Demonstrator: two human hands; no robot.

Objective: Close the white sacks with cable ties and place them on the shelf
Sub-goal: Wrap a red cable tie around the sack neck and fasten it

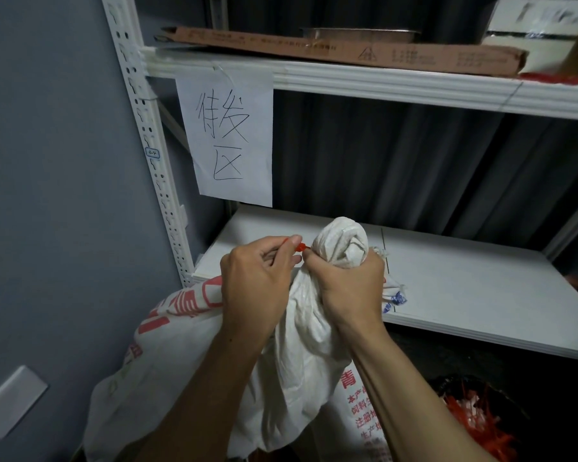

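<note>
A white woven sack (194, 358) with red print stands in front of the shelf, its mouth gathered into a twisted bunch (342, 238). My right hand (351, 288) is clenched around the sack's neck just under that bunch. My left hand (259, 278) pinches a red cable tie (299, 246) at the left side of the neck. The tie's far end is hidden behind the fingers. The white shelf board (464, 285) lies right behind the sack.
A paper sign (227, 135) hangs from the upper shelf rail (381, 83). Cardboard and boxes lie on the upper shelf. A dark bin (474, 418) with red ties sits at the lower right. A grey wall is on the left.
</note>
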